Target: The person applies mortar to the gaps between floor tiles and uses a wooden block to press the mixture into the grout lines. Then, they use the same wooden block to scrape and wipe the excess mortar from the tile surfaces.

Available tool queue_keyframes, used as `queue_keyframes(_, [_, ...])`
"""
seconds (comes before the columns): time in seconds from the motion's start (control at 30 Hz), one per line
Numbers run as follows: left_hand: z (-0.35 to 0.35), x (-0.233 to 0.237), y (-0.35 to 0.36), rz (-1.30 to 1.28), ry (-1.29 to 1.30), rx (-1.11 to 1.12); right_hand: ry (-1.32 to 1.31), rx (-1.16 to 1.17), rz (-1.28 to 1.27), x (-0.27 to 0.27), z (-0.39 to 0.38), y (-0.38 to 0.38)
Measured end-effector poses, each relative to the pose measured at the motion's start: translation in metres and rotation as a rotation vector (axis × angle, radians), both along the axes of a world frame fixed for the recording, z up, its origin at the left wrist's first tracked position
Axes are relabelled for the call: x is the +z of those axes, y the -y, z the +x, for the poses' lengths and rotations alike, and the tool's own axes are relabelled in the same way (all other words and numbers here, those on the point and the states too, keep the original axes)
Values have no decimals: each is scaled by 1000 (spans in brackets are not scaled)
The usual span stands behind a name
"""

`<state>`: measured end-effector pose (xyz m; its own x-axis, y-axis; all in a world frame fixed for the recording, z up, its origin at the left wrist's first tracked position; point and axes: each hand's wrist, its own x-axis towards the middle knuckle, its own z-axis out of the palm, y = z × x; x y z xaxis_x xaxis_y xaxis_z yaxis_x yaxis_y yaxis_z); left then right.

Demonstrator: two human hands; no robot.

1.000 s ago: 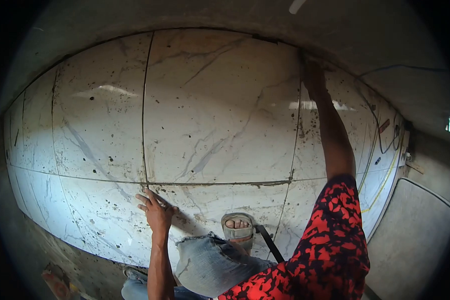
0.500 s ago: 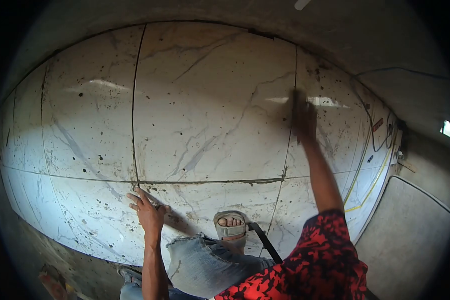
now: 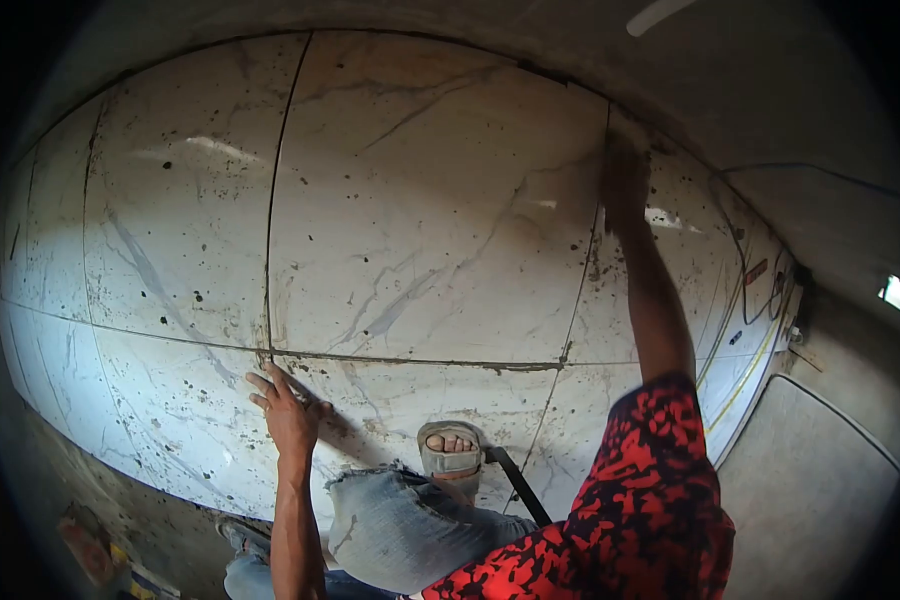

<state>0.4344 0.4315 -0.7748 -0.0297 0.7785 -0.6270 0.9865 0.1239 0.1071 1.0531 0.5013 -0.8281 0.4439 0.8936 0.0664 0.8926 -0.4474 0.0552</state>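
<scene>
Large white marble-look tiles (image 3: 420, 240) with grey veins and dark specks of dirt cover the floor. My left hand (image 3: 291, 418) rests on them near the corner where dark joints meet, its fingers apart and nothing held. Far out at the upper right, my right hand (image 3: 625, 185) is over the long tile joint (image 3: 585, 290), arm stretched out. Motion and shadow smear its fingers; I cannot make out whether it holds anything. Dark filler shows along the crosswise joint (image 3: 420, 361) in front of me.
My sandalled foot (image 3: 451, 448) stands on the tiles beside a black bar (image 3: 519, 485). At right lie a yellow measuring tape (image 3: 747, 402), a small red thing (image 3: 757, 271) and a dark cable (image 3: 738, 225). A bare wall (image 3: 770, 90) borders the far edge.
My right hand has moved farther away along the joint, toward the wall. My left hand stays on the tile, while the whole view has shifted slightly.
</scene>
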Motion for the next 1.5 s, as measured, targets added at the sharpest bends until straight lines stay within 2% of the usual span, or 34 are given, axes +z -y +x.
queue_keyframes(0.07, [-2, -4, 2, 15, 3, 0, -29, -161, 41, 28, -13, -44])
queue_keyframes(0.1, [-5, -6, 3, 30, -6, -28, -33, -166, 43, 35, -18, -56])
queue_keyframes(0.17, [-6, -5, 4, 41, -11, -66, -141, -379, -59, 44, -23, -64])
queue_keyframes(0.2, [-3, -1, 2, 13, -15, -35, -132, -390, -67, 42, -19, -62])
queue_keyframes(0.27, [2, 0, -1, -21, -9, -16, 51, -221, -290, 36, -12, -51])
queue_keyframes(0.3, [2, 1, -2, -9, -10, -18, 59, -231, -298, 26, -12, -28])
queue_keyframes(0.37, [-2, -4, 1, 31, -12, -44, 147, 141, -129, 7, -21, 37])
queue_keyframes(0.4, [-1, -4, 0, 27, -3, -45, -32, 250, -61, 18, -40, 71])
queue_keyframes(0.43, [-1, -1, -1, 28, 7, -42, -299, -183, -140, 80, -119, 88])
queue_keyframes(0.47, [-1, 1, 1, 28, 18, -39, 198, 175, -321, 29, -106, 159])
queue_keyframes(0.5, [-1, -2, 2, 30, 26, -35, -39, 6, -286, 48, -150, 200])
queue_keyframes(0.6, [-3, -8, 2, 69, 27, -51, -252, -87, -294, 66, -226, 298])
queue_keyframes(0.7, [-3, -5, 2, 67, 38, -40, -150, -34, -194, 61, -209, 276])
queue_keyframes(0.77, [-3, -5, 2, 56, 21, -48, -41, -2, -249, 46, -163, 215])
queue_keyframes(0.8, [-4, -5, 3, 49, 20, -54, 51, 100, -140, 37, -137, 183])
queue_keyframes(0.83, [-4, -5, 3, 56, 6, -59, 303, 252, -194, 15, -97, 157])
queue_keyframes(0.87, [-3, -7, 3, 65, -6, -61, -92, 107, 69, 23, -80, 123])
queue_keyframes(0.9, [-4, -8, 4, 81, 5, -68, -296, -37, -134, 65, -80, 71])
queue_keyframes(0.97, [-1, -5, 2, 72, -7, -73, -396, -255, -139, 68, -75, 43])
queue_keyframes(1.0, [-1, -2, 2, 62, -16, -73, -398, -267, -147, 66, -80, 61])
queue_keyframes(1.07, [-4, -3, 4, 65, -3, -73, -140, -11, -211, 55, -93, 110])
queue_keyframes(1.1, [-6, -8, 4, 87, -5, -82, 31, 210, -318, 49, -105, 151])
queue_keyframes(1.13, [-6, -11, 4, 108, -10, -90, -156, 55, -243, 54, -132, 189])
queue_keyframes(1.17, [-5, -10, 5, 103, -8, -89, -269, -84, -362, 68, -161, 218])
queue_keyframes(1.2, [-4, -9, 4, 91, 3, -78, -338, -92, -328, 70, -182, 258])
queue_keyframes(1.27, [-5, -8, 4, 81, 11, -69, -443, -169, -496, 95, -222, 301])
queue_keyframes(1.4, [-4, -11, 3, 104, 8, -76, -542, -66, -455, 107, -206, 327])
queue_keyframes(1.47, [-8, -9, 6, 93, 9, -80, -436, -159, -112, 99, -186, 316])
queue_keyframes(1.5, [-8, -9, 6, 96, 12, -80, -440, -174, -98, 103, -178, 307])
